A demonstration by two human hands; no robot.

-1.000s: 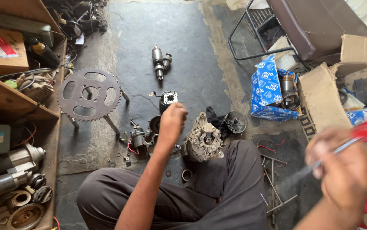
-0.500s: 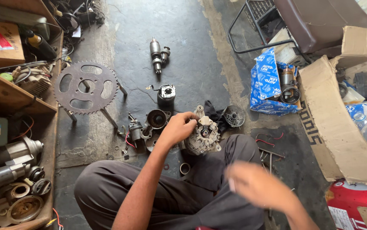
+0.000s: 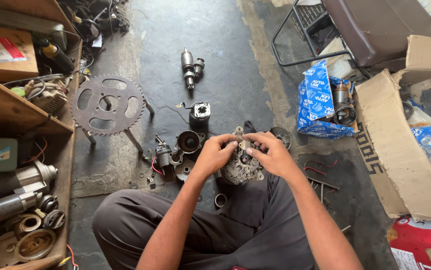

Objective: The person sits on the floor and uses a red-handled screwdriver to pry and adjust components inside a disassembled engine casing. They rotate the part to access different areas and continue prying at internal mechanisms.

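An alternator housing (image 3: 242,166), a round grey cast-metal part with ribbed openings, is held over the lap of a person seated cross-legged in dark grey trousers (image 3: 210,230) on a concrete floor (image 3: 215,60). It is gripped from both sides. The left hand (image 3: 215,154) is closed on its left edge, with the fingertips (image 3: 231,145) curled onto the top face. The right hand (image 3: 271,154) is closed over its upper right part, with the thumb and forefinger pinched together at the middle of the top face; whether a small piece is caught between them cannot be told.

Just beyond the hands, on the floor, other dismantled parts are laid out: a dark cup-shaped housing (image 3: 189,141), a small black cylindrical motor body (image 3: 200,112) with a thin wire, a small solenoid-like part (image 3: 164,156) with red wire, and a dark round piece (image 3: 280,136) partly hidden behind the right hand. Farther off, an armature shaft (image 3: 189,66) is lying well apart from them. A small metal ring (image 3: 220,200) is seen near the knee.

To the left, a large toothed sprocket (image 3: 107,105) is mounted on thin legs as a stool-like stand. A wooden shelf (image 3: 5,105) with starter motors (image 3: 15,177) and rusty discs is set along the left edge. To the right, a blue-and-white carton (image 3: 315,107) holding a metal part is placed beside an open cardboard box (image 3: 400,150), and a brown chair (image 3: 370,25) on a black metal frame is seen behind them.
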